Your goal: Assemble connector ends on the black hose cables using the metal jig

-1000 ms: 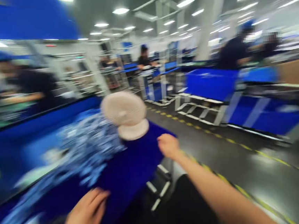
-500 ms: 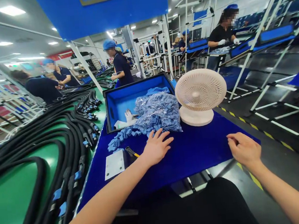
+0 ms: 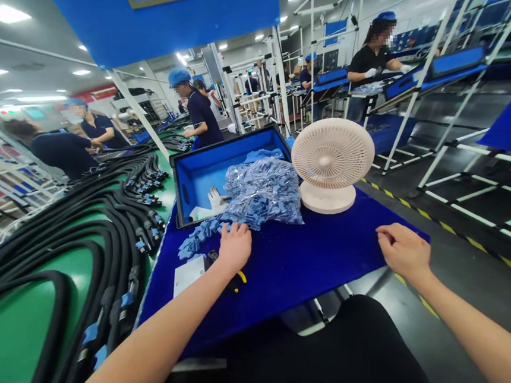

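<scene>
Small blue plastic pieces (image 3: 195, 240) lie loose on the dark-blue-covered table (image 3: 314, 252), spilling beside a clear plastic bag (image 3: 264, 193) stuffed with more. Left hand (image 3: 236, 245) is right at the pile's edge, fingers half bent, can't tell if it's got one. Right hand (image 3: 406, 251) is loosely curled near the table's right end, can't see inside it.

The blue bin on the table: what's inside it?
A white glove lies inside the blue bin, near the front. A clear plastic bag of blue pieces covers much of its right side; whatever lies beneath that bag cannot be seen.
</scene>
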The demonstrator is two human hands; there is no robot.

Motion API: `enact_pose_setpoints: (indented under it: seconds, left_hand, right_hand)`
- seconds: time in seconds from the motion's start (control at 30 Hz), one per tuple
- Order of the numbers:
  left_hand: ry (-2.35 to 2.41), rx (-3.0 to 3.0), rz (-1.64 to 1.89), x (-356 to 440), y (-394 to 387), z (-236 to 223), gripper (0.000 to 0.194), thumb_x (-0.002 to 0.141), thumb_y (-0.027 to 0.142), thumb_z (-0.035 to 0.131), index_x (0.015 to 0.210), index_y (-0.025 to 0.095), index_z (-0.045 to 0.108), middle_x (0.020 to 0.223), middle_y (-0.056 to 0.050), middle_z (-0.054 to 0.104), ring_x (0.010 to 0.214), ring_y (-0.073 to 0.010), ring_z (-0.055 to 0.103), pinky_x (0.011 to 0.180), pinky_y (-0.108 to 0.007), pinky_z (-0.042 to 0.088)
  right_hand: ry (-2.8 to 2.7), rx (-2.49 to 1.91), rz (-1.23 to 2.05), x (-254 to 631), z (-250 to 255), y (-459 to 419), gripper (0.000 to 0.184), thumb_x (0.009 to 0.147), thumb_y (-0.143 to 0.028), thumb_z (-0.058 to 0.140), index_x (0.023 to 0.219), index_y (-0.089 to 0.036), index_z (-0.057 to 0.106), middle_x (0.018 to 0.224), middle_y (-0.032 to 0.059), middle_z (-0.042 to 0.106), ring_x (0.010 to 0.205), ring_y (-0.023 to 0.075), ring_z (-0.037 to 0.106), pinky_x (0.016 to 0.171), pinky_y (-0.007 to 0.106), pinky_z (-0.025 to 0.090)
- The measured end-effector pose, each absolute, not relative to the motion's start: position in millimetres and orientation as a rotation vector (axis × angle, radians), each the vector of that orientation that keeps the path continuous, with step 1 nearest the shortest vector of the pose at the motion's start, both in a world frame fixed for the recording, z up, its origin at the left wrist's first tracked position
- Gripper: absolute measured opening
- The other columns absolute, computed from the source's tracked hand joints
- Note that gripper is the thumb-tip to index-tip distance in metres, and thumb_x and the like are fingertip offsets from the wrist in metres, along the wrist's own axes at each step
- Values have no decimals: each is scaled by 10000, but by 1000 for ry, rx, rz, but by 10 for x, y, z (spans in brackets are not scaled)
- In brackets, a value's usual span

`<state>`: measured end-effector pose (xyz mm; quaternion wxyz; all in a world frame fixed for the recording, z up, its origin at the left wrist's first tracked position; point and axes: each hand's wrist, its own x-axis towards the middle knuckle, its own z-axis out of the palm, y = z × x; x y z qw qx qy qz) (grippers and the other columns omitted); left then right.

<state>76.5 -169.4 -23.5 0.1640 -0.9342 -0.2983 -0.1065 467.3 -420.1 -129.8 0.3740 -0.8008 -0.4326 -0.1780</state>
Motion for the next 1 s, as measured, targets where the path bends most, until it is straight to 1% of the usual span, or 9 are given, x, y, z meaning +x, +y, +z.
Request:
enact_pose_setpoints:
  seconds: [0.07,0.2,0.27,0.43,0.53,0.67,0.77,0.9,1.0]
  left_hand:
    - [-824,-2669,-321,912,-1767,-191,265,1020,191,452,960,152,707,1124,-165,655,1143,-328,536,1101,-584,298]
    - [-572,-2798,-296,1309,-1862,-174,283,1069,311,446,1180,261,701,1259,-59,639,1183,-230,528,1030,-390,377]
    - [-531,-2827,-293,1379,-1818,-202,285,1069,297,455,1216,281,699,1235,-39,652,1169,-214,538,999,-369,379]
    - [-729,-2773,-378,1167,-1597,-261,303,956,77,464,1048,159,741,981,-123,676,1004,-282,586,920,-459,385]
    - [-750,-2761,-452,1169,-1680,-249,293,942,70,469,982,159,746,954,-134,684,978,-297,598,934,-505,387]
    - [-543,-2826,-545,1581,-1976,-226,334,1039,192,451,1237,254,712,1306,-72,677,1267,-261,550,1088,-475,377]
    - [-403,-2837,-596,1979,-2046,-223,375,1052,268,484,1382,330,649,1541,-4,548,1521,-296,336,1261,-564,177]
    - [-433,-2808,-643,2253,-1863,-264,402,1007,349,589,1399,287,647,1594,-43,495,1553,-377,279,1265,-671,85]
    - [-470,-2792,-641,2241,-1720,-330,333,1009,396,589,1303,287,701,1569,-24,525,1550,-354,297,1273,-648,124]
  right_hand:
    - [-1097,-2041,-436,4673,-1291,-4197,282,929,-347,515,979,-207,755,973,7,698,942,117,625,845,263,398]
    - [-1085,-2043,-377,4653,-1234,-4202,271,927,-334,528,983,-195,753,929,15,683,910,107,607,845,254,384]
    - [-1088,-2053,-369,4645,-1208,-4210,273,935,-329,519,983,-195,751,943,14,684,930,104,606,860,243,387]
    - [-1093,-2068,-353,4637,-1180,-4210,282,944,-307,497,973,-188,750,951,27,682,930,101,594,884,237,392]
    - [-1077,-2077,-351,4623,-1165,-4195,278,943,-298,494,967,-181,745,952,32,681,926,102,588,887,243,386]
    - [-1075,-2093,-358,4603,-1143,-4184,270,944,-291,495,966,-186,742,954,25,683,924,97,589,884,238,383]
    - [-1088,-2099,-378,4595,-1145,-4183,258,945,-283,495,971,-204,740,969,0,685,946,81,596,893,221,388]
    - [-1104,-2084,-406,4588,-1163,-4190,271,947,-302,495,957,-198,745,954,3,686,943,81,607,875,216,388]
    - [-1113,-2066,-420,4588,-1168,-4199,305,955,-327,474,953,-194,749,979,7,692,949,91,611,875,221,388]
